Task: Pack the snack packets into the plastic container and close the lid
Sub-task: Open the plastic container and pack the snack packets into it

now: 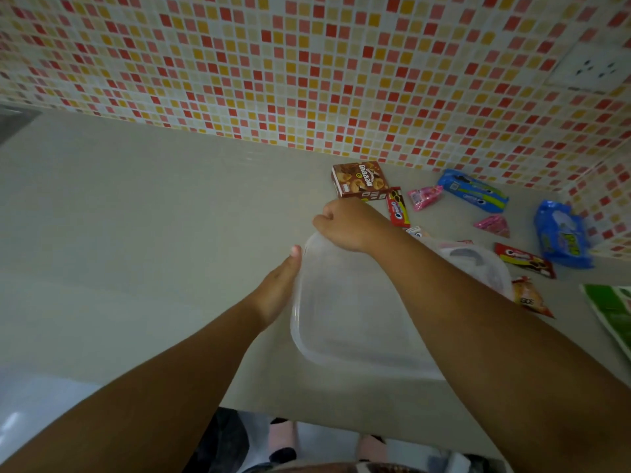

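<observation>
A clear plastic container (pixel 345 322) with its translucent lid on top sits on the grey counter near the front edge. My right hand (pixel 348 223) grips the lid's far left corner. My left hand (pixel 281 285) presses flat against the container's left side. Snack packets lie behind and to the right: a brown biscuit box (pixel 360 179), a red packet (pixel 397 207), a pink packet (pixel 424 197), a blue packet (pixel 473 190), another pink one (pixel 493 226), a big blue pack (pixel 563 234), a red bar (pixel 524 265) and an orange sachet (pixel 531 298).
A mosaic tiled wall (pixel 307 70) backs the counter (pixel 136 216), with a wall socket (pixel 594 68) at the top right. A green and white bag (pixel 611 312) lies at the right edge. The counter's front edge runs just below the container.
</observation>
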